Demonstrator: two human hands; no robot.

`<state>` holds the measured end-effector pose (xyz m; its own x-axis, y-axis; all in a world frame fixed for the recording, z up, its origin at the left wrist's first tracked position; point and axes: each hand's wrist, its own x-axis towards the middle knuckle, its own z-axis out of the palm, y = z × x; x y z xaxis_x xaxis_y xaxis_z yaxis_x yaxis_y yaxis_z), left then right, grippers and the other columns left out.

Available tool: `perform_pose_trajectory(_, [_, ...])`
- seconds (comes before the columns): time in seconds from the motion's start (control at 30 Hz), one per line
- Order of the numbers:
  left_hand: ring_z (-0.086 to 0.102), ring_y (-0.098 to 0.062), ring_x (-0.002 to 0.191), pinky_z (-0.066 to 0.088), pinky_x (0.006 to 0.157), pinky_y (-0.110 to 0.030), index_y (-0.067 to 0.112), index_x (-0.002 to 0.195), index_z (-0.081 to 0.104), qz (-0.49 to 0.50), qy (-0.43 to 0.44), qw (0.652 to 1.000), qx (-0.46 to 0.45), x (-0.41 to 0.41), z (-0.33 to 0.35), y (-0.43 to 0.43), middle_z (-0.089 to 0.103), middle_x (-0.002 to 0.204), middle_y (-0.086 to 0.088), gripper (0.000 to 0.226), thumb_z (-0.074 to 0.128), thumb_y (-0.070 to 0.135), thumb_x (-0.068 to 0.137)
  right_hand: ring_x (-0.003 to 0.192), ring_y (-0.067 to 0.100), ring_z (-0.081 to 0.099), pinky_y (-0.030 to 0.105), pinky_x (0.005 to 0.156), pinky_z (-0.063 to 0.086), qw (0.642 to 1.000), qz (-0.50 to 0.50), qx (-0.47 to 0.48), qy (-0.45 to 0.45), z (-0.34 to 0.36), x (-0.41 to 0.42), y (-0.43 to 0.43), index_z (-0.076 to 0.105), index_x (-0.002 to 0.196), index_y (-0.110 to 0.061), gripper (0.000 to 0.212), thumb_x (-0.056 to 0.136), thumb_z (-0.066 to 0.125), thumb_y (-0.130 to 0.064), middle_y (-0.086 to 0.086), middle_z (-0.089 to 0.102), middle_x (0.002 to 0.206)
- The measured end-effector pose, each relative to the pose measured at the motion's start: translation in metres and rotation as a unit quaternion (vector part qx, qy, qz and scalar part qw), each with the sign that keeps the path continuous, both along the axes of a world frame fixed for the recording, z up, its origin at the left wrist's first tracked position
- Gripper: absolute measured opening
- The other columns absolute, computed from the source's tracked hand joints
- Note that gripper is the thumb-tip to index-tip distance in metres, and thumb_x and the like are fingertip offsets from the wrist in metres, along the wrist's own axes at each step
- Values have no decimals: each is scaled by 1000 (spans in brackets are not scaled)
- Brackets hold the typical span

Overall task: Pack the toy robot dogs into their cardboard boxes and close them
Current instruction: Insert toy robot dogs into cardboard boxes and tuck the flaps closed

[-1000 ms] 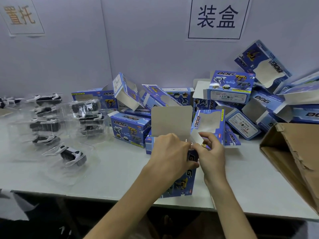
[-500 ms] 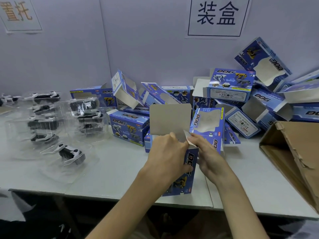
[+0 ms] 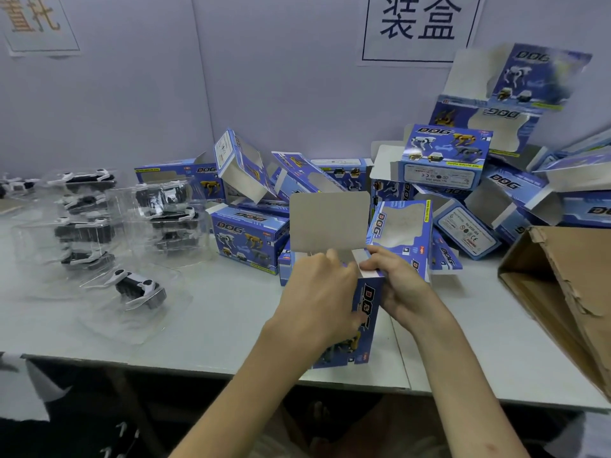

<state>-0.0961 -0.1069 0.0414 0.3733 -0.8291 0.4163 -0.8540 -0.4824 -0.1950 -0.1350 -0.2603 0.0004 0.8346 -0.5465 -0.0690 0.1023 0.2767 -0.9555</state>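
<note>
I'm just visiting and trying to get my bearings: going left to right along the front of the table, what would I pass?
Along the front: toy dog in its tray → left hand → box → right hand → brown carton.

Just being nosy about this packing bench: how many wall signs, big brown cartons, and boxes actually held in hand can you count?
White paper wall signs with printed characters: 2
Brown corrugated cardboard carton: 1
Blue cardboard toy box gripped by the left hand and right hand: 1
Total: 4
</note>
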Motion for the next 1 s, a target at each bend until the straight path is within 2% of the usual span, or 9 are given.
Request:
perform_pose_trajectory(0.17, [37, -20, 70, 24, 62, -32, 26, 118, 59, 17, 29, 999, -8, -1, -4, -4, 30, 95, 1, 51, 56, 64, 85, 68, 16, 68, 30, 60, 51, 1000, 11, 9, -24, -3, -3, -2, 72, 101, -26, 36, 90, 50, 1, 2, 75, 92])
perform_pose_trajectory(0.27, [41, -21, 72, 25, 64, -32, 26, 124, 55, 23, 28, 999, -18, -3, -4, -2, 42, 101, 0, 54, 57, 64, 85, 74, 17, 69, 35, 73, 49, 999, 36, -8, -33, -3, -5, -2, 79, 84, -35, 46, 92, 50, -1, 1, 76, 93])
perform_pose_trajectory(0.37, [60, -25, 86, 28, 64, -31, 25, 139, 39, 3, 25, 999, -44, -5, 0, 0, 60, 104, -1, 68, 57, 62, 85, 91, 27, 66, 45, 85, 46, 999, 25, -24, -33, 0, -7, 0, 75, 104, -26, 37, 92, 51, -1, 17, 71, 110])
perform_pose_trajectory(0.43, [63, -25, 90, 29, 64, -31, 23, 146, 30, -7, 11, 999, -39, -5, 1, -1, 67, 98, -2, 76, 56, 61, 86, 95, 31, 63, 49, 88, 44, 999, 8, -42, -18, 2, -7, 3, 69, 116, -18, 35, 91, 51, -1, 23, 65, 122])
perform_pose_trajectory(0.63, [62, -27, 93, 42, 70, -33, 15, 146, 29, 0, 12, 1000, 6, -8, 1, -8, 66, 98, -5, 79, 53, 64, 88, 89, 19, 68, 40, 85, 48, 998, -23, -55, -9, 3, -9, 7, 77, 96, -31, 35, 94, 52, -6, 3, 75, 103])
perform_pose_trajectory(0.7, [62, -28, 98, 46, 74, -35, 16, 149, 27, -6, 8, 1000, 5, -6, 4, -9, 67, 104, -7, 82, 52, 65, 89, 94, 17, 69, 38, 86, 50, 999, -29, -40, -15, -1, -10, 10, 74, 103, -31, 30, 98, 52, -12, -5, 76, 102])
perform_pose_trajectory(0.8, [62, -28, 102, 48, 76, -35, 20, 153, 26, -10, -3, 1000, 10, -4, 7, -9, 67, 108, -8, 80, 50, 65, 91, 107, 18, 68, 34, 85, 52, 998, -29, 27, -46, -5, -12, 13, 65, 126, -21, 30, 100, 50, -18, 0, 73, 116])
perform_pose_trajectory(0.9, [63, -29, 100, 49, 75, -34, 18, 147, 37, -8, -17, 999, 38, -2, 8, -10, 68, 106, -8, 71, 49, 63, 93, 117, 24, 64, 44, 98, 48, 994, -31, 87, -61, 6, -16, 12, 67, 124, -16, 35, 99, 46, -26, 7, 70, 123])
perform_pose_trajectory(1.0, [63, -29, 95, 44, 69, -31, 19, 143, 42, -5, -17, 999, 50, -3, 8, -10, 67, 99, -8, 70, 51, 64, 91, 118, 19, 60, 38, 96, 44, 991, -125, -15, -50, 33, -13, 9, 69, 110, -20, 28, 101, 43, -27, 6, 68, 125])
